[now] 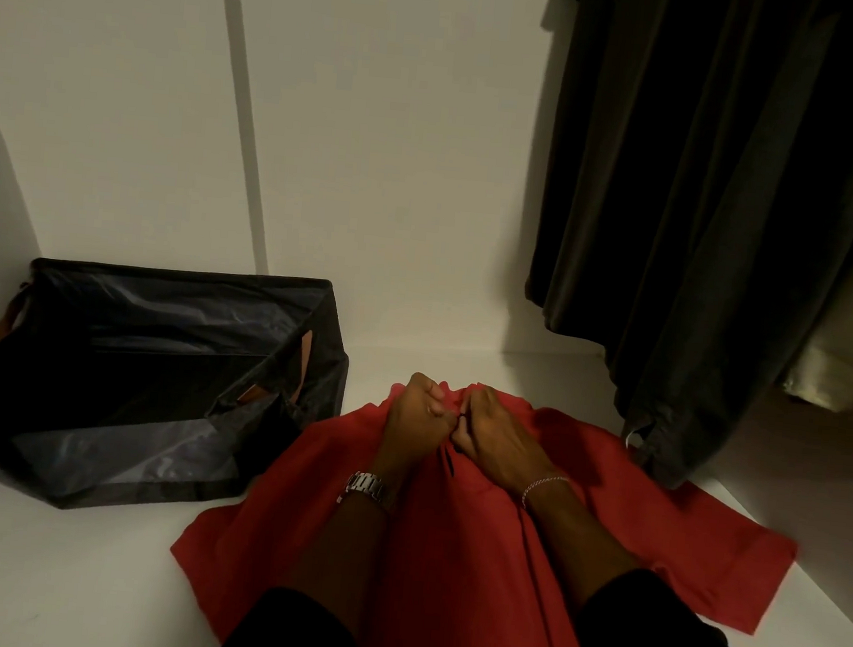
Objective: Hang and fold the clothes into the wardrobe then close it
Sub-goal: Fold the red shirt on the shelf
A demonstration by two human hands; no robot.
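A dark fabric bin (151, 376) with tan handles stands open at the left on the white shelf (57, 574), close beside the red shirt (473, 534) but apart from the hands. The shirt lies spread on the shelf, its far edge under the hands. The left hand (419, 415) has its fingers (431, 391) curled, pinching the cloth near the top middle; a watch (368, 488) sits on that wrist. Just beside it, nearly touching, the right hand (497, 432) pinches the same fold with bent fingers (474, 397); a bracelet (542, 485) circles its wrist. At the right, dark clothes (709, 193) hang, their hem touching the shirt's right side.
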